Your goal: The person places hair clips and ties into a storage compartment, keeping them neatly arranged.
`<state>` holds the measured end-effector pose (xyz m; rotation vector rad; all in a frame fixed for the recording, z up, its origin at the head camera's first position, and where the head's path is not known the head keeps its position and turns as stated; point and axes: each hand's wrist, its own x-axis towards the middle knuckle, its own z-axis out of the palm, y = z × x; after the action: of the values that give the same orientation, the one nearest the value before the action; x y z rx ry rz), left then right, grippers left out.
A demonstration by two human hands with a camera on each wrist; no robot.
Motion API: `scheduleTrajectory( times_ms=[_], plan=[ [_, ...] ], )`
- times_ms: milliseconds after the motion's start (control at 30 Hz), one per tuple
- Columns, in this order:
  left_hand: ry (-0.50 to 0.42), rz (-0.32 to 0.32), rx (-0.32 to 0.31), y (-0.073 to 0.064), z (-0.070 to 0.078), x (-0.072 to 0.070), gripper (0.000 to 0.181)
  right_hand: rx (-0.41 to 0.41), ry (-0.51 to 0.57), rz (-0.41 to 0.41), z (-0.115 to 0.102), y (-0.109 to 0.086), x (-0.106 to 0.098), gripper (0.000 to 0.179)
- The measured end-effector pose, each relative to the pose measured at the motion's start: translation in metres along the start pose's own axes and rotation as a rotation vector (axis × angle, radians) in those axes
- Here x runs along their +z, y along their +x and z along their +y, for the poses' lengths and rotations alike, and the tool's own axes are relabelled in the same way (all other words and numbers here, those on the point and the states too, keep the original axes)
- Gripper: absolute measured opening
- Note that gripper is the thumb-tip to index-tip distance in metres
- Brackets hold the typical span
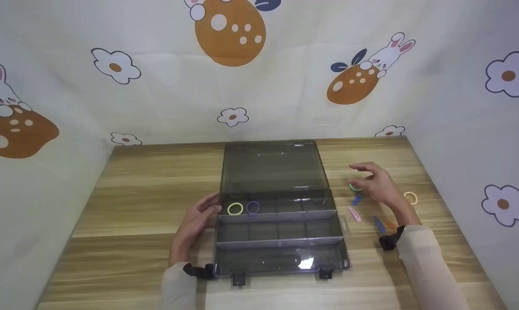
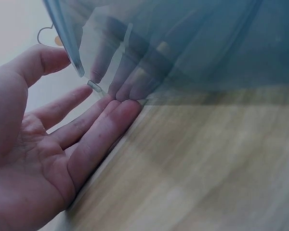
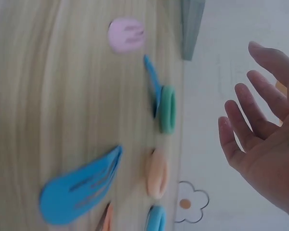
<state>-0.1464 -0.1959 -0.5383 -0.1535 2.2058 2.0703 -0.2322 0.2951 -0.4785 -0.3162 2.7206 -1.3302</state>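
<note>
A dark see-through divided box [image 1: 281,243] lies with its lid [image 1: 272,168] folded back. In its back row are a yellow hair tie [image 1: 229,209] and a purple hair tie [image 1: 247,207]. My left hand [image 1: 196,221] rests against the box's left side; the left wrist view shows its fingers extended along the clear wall [image 2: 207,48]. My right hand [image 1: 378,185] is raised right of the box, fingers spread and holding nothing. Near it lie a green hair tie [image 3: 168,109], a small blue hair clip [image 3: 153,86] and a pink hair clip [image 1: 355,214].
Closer to my right wrist are a larger blue hair clip [image 3: 82,187] and an orange hair clip [image 1: 390,224]. A cream hair tie [image 1: 415,200] lies farther right. The right wrist view also shows a blue hair tie [image 3: 155,219]. A patterned curtain [image 1: 285,86] surrounds the wooden table [image 1: 147,193].
</note>
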Motion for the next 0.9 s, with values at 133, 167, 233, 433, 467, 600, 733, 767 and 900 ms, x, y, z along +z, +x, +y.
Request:
scheduleTrajectory(
  times_ms=[133, 167, 233, 433, 467, 600, 733, 767, 900],
  plan=[
    [0.013, -0.003, 0.000, 0.000, 0.000, -0.001, 0.051, 0.068, 0.027, -0.076, 0.012, 0.003, -0.007, 0.059],
    [0.012, -0.001, -0.001, 0.000, 0.000, -0.001, 0.051, 0.076, 0.026, -0.087, 0.014, 0.005, -0.008, 0.060],
    [0.016, 0.006, -0.002, 0.001, -0.001, -0.002, 0.051, 0.096, 0.012, -0.104, 0.019, 0.008, -0.009, 0.062],
    [0.009, 0.003, 0.000, 0.001, -0.001, -0.001, 0.050, 0.163, -0.030, -0.157, 0.027, 0.013, -0.010, 0.068],
    [0.007, 0.004, -0.001, 0.001, -0.001, 0.000, 0.050, 0.175, -0.020, -0.165, 0.028, 0.013, -0.010, 0.068],
    [0.012, 0.013, 0.001, 0.000, -0.001, 0.000, 0.050, 0.215, 0.014, -0.181, 0.035, 0.014, -0.007, 0.067],
    [0.011, 0.008, -0.006, 0.000, -0.002, 0.000, 0.050, 0.212, -0.023, -0.161, 0.038, 0.016, -0.002, 0.061],
    [0.007, 0.008, -0.011, 0.000, -0.002, 0.000, 0.050, 0.209, -0.034, -0.151, 0.039, 0.017, -0.001, 0.060],
    [-0.002, 0.006, -0.009, -0.001, -0.001, 0.000, 0.051, 0.187, -0.048, -0.145, 0.038, 0.017, 0.000, 0.060]
  ],
)
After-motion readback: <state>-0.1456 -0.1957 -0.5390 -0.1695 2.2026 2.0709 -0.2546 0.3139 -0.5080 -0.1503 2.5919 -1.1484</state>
